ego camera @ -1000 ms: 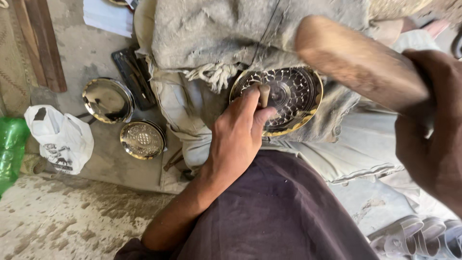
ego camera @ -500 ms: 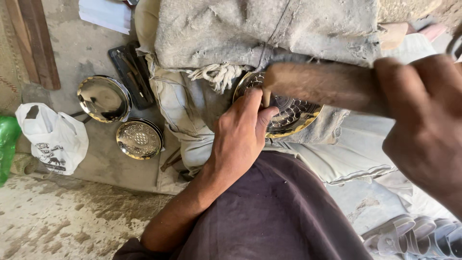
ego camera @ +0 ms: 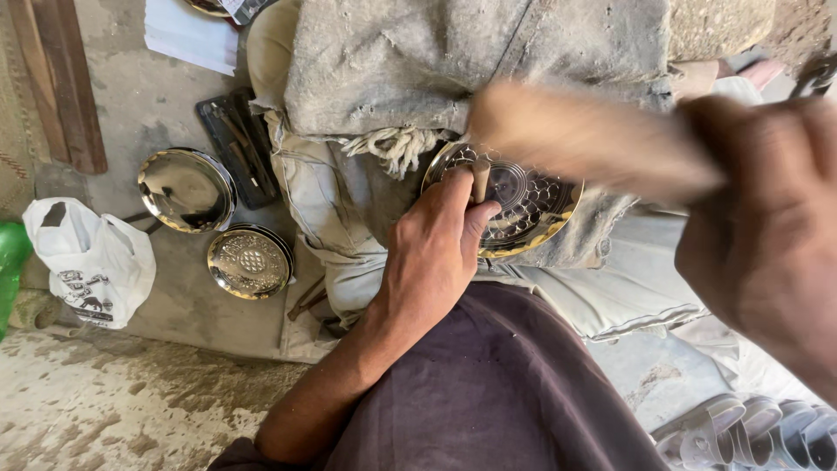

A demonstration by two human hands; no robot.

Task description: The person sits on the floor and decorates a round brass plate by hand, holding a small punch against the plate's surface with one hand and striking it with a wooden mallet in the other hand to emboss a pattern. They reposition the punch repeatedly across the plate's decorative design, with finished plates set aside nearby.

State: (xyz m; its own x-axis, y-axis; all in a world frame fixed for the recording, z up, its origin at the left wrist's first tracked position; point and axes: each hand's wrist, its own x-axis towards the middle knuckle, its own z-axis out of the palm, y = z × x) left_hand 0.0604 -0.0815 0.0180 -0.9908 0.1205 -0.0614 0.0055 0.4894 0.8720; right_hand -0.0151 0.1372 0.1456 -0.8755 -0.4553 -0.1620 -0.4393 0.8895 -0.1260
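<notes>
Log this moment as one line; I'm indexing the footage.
left hand: holds punch on patterned metal plate | right hand: grips blurred wooden mallet above plate | two plates on floor

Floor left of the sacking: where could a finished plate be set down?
Bare concrete lies between the white bag and the two plates, and more between the paper sheet and the plank. Gritty ground in front of the bag is open too. Around the engraved plate it is crowded: left hand, punch, blurred mallet.

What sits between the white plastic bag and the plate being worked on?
In the head view, two round metal plates, one plain and one patterned, lie between the bag and the worked plate.
</notes>
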